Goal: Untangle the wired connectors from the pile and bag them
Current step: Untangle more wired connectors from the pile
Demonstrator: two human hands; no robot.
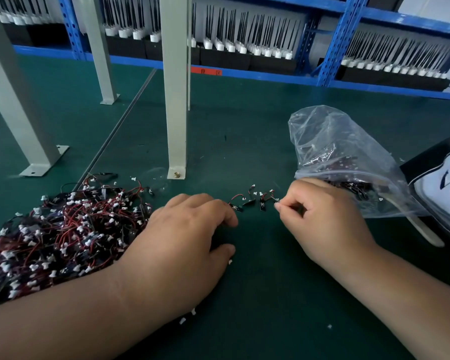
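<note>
— Room?
— I see a green bench (244, 126) under blue shelving (335, 48), red label (206, 71) unreadable; connector pile (63, 235) left, bag (335, 152) right.
— Hands?
— The right hand (322, 216) pinches a connector (276, 200) by the bag; left hand (187, 229) curled beside the pile, grip unclear.

You're clearly on an electronics factory floor: green bench mat (244, 131), blue steel racking (336, 42) stacked with rows of black antenna-like rods (257, 32).
</note>
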